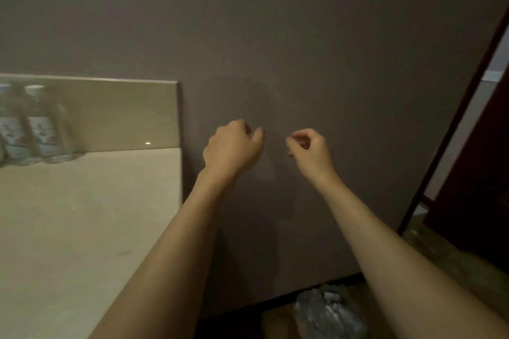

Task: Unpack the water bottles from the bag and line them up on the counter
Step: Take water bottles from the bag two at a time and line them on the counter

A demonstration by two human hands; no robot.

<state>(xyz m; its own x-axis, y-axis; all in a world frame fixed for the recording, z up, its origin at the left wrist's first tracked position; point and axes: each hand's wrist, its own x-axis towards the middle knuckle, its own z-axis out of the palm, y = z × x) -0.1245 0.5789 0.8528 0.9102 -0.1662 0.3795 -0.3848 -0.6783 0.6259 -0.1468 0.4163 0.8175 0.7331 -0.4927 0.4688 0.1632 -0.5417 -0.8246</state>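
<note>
Both arms reach forward and up in front of a plain grey-brown wall (303,36), with the hands raised side by side and a small gap between them. The left hand (232,146) shows its back to the camera; its fingers (242,125) are curled loosely inward and the thumb sticks out toward the right, with nothing visible in the grip. The right hand (309,146) is turned so the curled fingers (296,136) face left; they are drawn in narrow, almost to a pinch, and nothing can be made out between them.

The water bottles (41,124) stand well apart from both hands, far off to the left at the back of the pale table (82,215). Two are clearly seen, upright and just beside each other, with white caps and light printed labels, set against the beige backsplash (110,113); a sliver of a third may show at the left edge, but it is too cut off to tell. The table's right edge ends just left of the left forearm.

Down at the bottom of the view, between the two forearms and on the floor by the wall's base, lies the bag (327,311), a crumpled clear plastic one; what it holds is too blurred to tell
</note>
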